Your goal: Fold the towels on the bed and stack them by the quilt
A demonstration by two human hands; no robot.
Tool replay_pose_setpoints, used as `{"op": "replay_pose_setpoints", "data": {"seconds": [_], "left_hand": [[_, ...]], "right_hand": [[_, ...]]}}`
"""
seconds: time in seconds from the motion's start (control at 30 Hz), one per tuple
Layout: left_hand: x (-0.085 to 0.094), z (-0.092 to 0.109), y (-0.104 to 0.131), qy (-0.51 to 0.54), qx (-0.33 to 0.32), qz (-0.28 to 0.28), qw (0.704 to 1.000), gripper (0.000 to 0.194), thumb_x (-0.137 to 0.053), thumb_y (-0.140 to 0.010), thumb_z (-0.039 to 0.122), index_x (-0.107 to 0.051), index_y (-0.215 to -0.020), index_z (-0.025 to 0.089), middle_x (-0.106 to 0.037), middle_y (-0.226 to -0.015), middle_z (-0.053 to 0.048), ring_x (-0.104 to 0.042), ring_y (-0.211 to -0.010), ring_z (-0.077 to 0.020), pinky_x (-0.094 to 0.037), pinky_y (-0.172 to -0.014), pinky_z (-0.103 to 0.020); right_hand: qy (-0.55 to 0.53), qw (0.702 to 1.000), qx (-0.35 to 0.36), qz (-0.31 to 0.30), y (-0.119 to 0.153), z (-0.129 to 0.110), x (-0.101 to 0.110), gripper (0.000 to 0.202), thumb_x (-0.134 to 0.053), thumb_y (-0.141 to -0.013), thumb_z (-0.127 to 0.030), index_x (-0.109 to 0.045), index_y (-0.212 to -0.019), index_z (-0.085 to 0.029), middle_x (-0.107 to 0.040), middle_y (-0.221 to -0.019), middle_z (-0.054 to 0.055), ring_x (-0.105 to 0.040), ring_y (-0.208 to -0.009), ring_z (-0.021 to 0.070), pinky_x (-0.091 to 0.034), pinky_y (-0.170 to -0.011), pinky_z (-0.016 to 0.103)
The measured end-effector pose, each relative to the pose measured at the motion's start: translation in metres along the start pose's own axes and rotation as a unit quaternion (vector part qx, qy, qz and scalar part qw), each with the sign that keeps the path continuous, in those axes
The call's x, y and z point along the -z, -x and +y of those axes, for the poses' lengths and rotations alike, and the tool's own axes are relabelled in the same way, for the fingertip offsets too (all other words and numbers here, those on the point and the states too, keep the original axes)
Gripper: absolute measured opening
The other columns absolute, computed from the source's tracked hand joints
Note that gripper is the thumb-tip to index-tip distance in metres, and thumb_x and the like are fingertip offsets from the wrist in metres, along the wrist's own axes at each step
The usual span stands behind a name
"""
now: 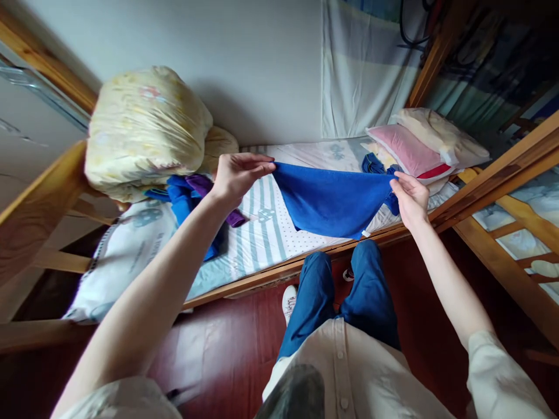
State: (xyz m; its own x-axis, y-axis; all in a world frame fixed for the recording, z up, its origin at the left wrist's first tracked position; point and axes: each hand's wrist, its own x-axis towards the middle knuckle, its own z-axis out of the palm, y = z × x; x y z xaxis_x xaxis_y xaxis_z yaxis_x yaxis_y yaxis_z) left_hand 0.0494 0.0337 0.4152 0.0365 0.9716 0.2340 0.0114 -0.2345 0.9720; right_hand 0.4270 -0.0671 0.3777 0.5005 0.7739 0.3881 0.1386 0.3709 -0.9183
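A blue cloth (327, 198) is stretched out in the air over the bed, hanging between my two hands. My left hand (242, 174) pinches its upper left corner, fingers closed. At the upper right corner, my right hand (409, 196) grips the edge between thumb and fingers. The cloth's lower edge droops, and a small white tag shows near its lower right corner. Below and beyond my left hand lies a heap of blue and purple clothes (183, 198). A dark blue bundle (372, 163) sits behind the cloth's right end, partly hidden.
The bed (262, 256) has a striped sheet and wooden rail. A bulky yellow quilt (146, 125) is piled at the left. At the right end are a pink pillow (408, 148) and a cream one (445, 134). A pale curtain (362, 75) hangs behind. My legs stand close to the bed's edge.
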Motion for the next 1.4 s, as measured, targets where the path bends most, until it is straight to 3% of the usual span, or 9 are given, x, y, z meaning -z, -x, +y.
{"op": "replay_pose_setpoints", "data": {"seconds": [0.27,0.5,0.63,0.77,0.87,0.97,1.13,1.27,1.4], "left_hand": [[0.024,0.002,0.05,-0.024,0.048,0.026,0.998,0.027,-0.089,-0.046,0.038,-0.078,-0.07,0.029,-0.071,-0.063,0.003,-0.061,-0.059,-0.0158,-0.048,-0.057,-0.03],[0.039,-0.014,0.071,-0.001,0.123,-0.005,0.992,0.024,-0.09,-0.053,0.033,-0.077,-0.072,0.026,-0.072,-0.065,0.001,-0.064,-0.059,-0.0152,-0.045,-0.052,-0.025],[0.041,-0.046,0.059,0.054,0.203,0.017,0.977,0.026,-0.091,-0.055,0.027,-0.075,-0.075,0.022,-0.073,-0.072,-0.002,-0.07,-0.067,-0.0159,-0.053,-0.055,-0.023],[0.037,-0.086,0.026,0.097,0.244,0.055,0.963,0.021,-0.087,-0.063,0.017,-0.07,-0.077,0.018,-0.073,-0.079,-0.004,-0.074,-0.078,-0.0164,-0.062,-0.07,-0.024],[0.03,-0.107,-0.01,0.109,0.237,0.086,0.962,0.02,-0.084,-0.067,0.012,-0.068,-0.077,0.016,-0.071,-0.079,-0.004,-0.074,-0.08,-0.0151,-0.063,-0.081,-0.027],[0.026,-0.117,-0.049,0.122,0.186,0.131,0.966,0.022,-0.085,-0.067,0.016,-0.067,-0.081,0.014,-0.069,-0.076,-0.002,-0.072,-0.076,-0.014,-0.062,-0.083,-0.03],[0.037,-0.135,-0.086,0.092,0.05,0.17,0.98,0.041,-0.088,-0.068,0.044,-0.069,-0.088,0.014,-0.07,-0.076,-0.002,-0.072,-0.071,-0.0151,-0.06,-0.071,-0.028],[0.056,-0.175,-0.075,-0.01,0.002,0.155,0.988,0.051,-0.085,-0.069,0.059,-0.074,-0.092,0.014,-0.072,-0.077,-0.005,-0.068,-0.069,-0.0159,-0.051,-0.06,-0.024],[0.064,-0.232,-0.033,-0.114,0.024,0.12,0.986,0.046,-0.081,-0.07,0.056,-0.078,-0.089,0.015,-0.075,-0.08,-0.007,-0.066,-0.075,-0.0179,-0.051,-0.068,-0.027]], "right_hand": [[-0.019,0.995,-0.086,-0.039,0.02,-0.014,0.009,0.042,-0.098,-0.064,-0.033,-0.079,-0.097,-0.017,-0.077,-0.084,0.002,-0.073,-0.088,0.0166,-0.062,-0.083,0.031],[-0.002,0.98,-0.185,-0.076,0.023,0.002,0.008,0.044,-0.102,-0.06,-0.032,-0.077,-0.092,-0.015,-0.074,-0.077,0.0,-0.066,-0.069,0.0107,-0.055,-0.063,0.022],[0.006,0.955,-0.27,-0.121,0.003,0.028,-0.017,0.037,-0.098,-0.062,-0.019,-0.078,-0.092,-0.013,-0.075,-0.078,0.001,-0.062,-0.065,0.0089,-0.048,-0.058,0.02],[0.067,0.937,-0.318,-0.127,-0.025,0.059,-0.066,0.023,-0.084,-0.066,-0.006,-0.077,-0.088,-0.011,-0.07,-0.068,-0.001,-0.056,-0.058,0.007,-0.04,-0.054,0.019],[0.086,0.946,-0.297,-0.099,-0.047,0.079,-0.109,0.022,-0.075,-0.066,-0.005,-0.075,-0.087,-0.012,-0.064,-0.064,-0.005,-0.051,-0.055,0.0054,-0.034,-0.052,0.018],[0.063,0.965,-0.235,-0.093,-0.068,0.094,-0.145,0.025,-0.073,-0.065,-0.012,-0.073,-0.089,-0.015,-0.066,-0.07,-0.005,-0.054,-0.061,0.0067,-0.04,-0.058,0.019],[0.033,0.983,-0.126,-0.13,-0.095,0.123,-0.166,0.029,-0.072,-0.067,-0.024,-0.072,-0.096,-0.018,-0.072,-0.086,-0.001,-0.063,-0.082,0.0133,-0.049,-0.073,0.023],[0.058,0.977,-0.093,-0.181,-0.09,0.164,-0.156,0.032,-0.075,-0.07,-0.033,-0.071,-0.098,-0.019,-0.074,-0.092,0.002,-0.064,-0.086,0.0159,-0.051,-0.079,0.026],[0.091,0.964,-0.117,-0.221,-0.055,0.212,-0.132,0.033,-0.074,-0.071,-0.037,-0.074,-0.097,-0.017,-0.076,-0.094,0.005,-0.065,-0.085,0.0174,-0.053,-0.083,0.031]]}}
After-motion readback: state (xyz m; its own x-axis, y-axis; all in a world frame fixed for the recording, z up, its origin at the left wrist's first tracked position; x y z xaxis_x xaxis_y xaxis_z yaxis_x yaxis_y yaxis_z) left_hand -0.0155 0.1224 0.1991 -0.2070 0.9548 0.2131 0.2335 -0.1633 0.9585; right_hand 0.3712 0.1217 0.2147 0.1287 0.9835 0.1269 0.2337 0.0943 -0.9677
